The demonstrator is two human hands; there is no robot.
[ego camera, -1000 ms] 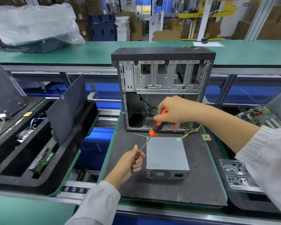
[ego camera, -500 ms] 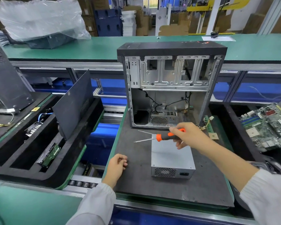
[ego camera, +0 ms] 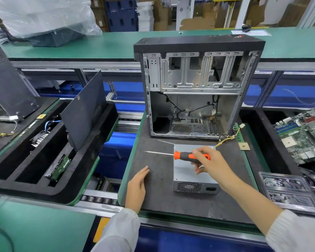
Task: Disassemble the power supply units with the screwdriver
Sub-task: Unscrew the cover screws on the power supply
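Note:
A grey power supply unit (ego camera: 189,176) lies flat on the dark mat (ego camera: 158,193), its vent grille facing me. My right hand (ego camera: 209,162) holds the orange-and-black screwdriver (ego camera: 182,155) by its handle above the unit, with the shaft pointing left and level. My left hand (ego camera: 136,186) rests flat on the mat to the left of the unit, fingers straight, holding nothing. Behind the unit stands an open, mostly stripped computer case (ego camera: 198,88) with loose cables inside.
Yellow wires (ego camera: 225,139) trail from the case's right corner. A black foam tray (ego camera: 44,155) on the left holds a side panel and a hard drive. A motherboard (ego camera: 302,135) and a plastic tray (ego camera: 287,191) sit to the right.
My left hand let go of the screwdriver's shaft and dropped flat onto the mat. My right hand swung the screwdriver from tilted downward to level, pointing left over the unit.

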